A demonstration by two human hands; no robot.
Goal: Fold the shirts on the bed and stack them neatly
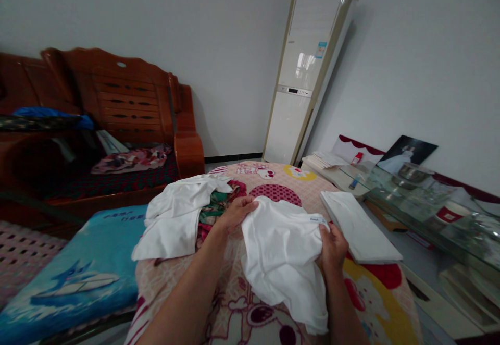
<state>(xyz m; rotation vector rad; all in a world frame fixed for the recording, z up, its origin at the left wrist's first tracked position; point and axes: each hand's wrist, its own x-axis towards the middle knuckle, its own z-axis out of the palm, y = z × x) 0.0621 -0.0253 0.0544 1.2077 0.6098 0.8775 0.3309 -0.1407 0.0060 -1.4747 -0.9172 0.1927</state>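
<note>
Between my hands hangs a white cloth garment, loosely bunched, with a small printed label along its upper right edge. My left hand pinches its upper left corner. At the upper right corner, beside the label, my right hand grips the fabric. Left of it, a rumpled white garment lies over a green and red patterned cloth. To the right rests a flat, folded white cloth. All of these are on a round surface with a cartoon-patterned cover.
A blue cushion with a surfing figure is at the left, before a wooden sofa. A tall air conditioner stands in the corner. On the right, a glass-topped cabinet carries a photo and a metal bowl.
</note>
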